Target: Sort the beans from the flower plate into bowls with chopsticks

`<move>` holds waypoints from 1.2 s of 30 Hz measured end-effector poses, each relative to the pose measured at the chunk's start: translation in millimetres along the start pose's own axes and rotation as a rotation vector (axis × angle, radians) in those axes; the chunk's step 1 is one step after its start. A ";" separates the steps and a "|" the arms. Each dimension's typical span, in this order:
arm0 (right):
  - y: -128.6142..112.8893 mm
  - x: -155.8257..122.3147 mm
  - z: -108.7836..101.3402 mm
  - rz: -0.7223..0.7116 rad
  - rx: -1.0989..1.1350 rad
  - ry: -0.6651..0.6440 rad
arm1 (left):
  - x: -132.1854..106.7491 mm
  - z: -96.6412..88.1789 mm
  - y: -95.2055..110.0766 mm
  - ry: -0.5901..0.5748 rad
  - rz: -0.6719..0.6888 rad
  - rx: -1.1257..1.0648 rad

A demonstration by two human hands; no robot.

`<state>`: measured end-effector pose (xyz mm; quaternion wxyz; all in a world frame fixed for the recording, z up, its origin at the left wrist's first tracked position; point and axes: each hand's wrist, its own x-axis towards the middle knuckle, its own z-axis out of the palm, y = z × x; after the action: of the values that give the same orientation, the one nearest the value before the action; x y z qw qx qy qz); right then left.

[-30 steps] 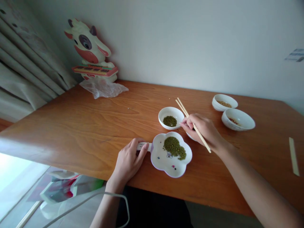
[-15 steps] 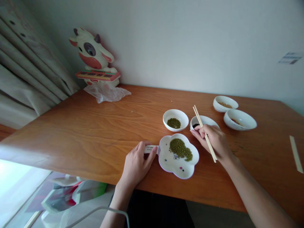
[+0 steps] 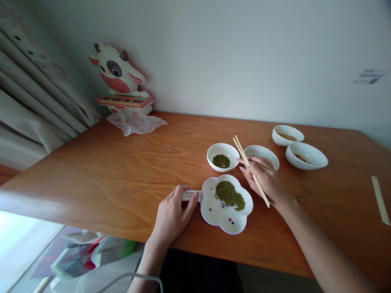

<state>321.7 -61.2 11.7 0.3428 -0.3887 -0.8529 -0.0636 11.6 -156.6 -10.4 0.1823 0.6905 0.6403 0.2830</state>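
My left hand is closed around the short labelled handle of a white flower-shaped dish with a purple rim. Green mung beans lie heaped in the dish's upper part. In my right hand is a pair of wooden chopsticks, slanting up to the left. The fingertips of that hand are by the right rim of a white bowl with mung beans in it; whether they touch it I cannot tell. Partly behind the hand stands another white bowl, its contents mostly hidden.
Two more white bowls stand at the right: a rear one with yellowish grains and a nearer one with reddish bits. A cow toy with a keyboard and a crumpled plastic bag sit at the back left. A pale strip lies far right.
My right hand, with the chopsticks, has moved left from the bowl of dark contents toward the mung bean bowl. The left hand still holds the dish handle.
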 end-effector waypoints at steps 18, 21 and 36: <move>-16.1 0.6 8.2 0.117 0.463 -0.231 | 4.8 1.5 1.2 -0.052 0.051 -0.007; -17.6 4.6 6.3 0.123 0.483 -0.254 | 4.0 1.8 0.6 -0.067 0.072 -0.002; -37.5 -5.3 -1.7 0.093 0.513 -0.132 | 1.5 -1.4 3.9 -0.041 0.081 -0.005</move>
<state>298.6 -91.0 15.6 0.3764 -0.3314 -0.8427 0.1958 13.7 -155.7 -6.7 0.1855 0.7211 0.6070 0.2778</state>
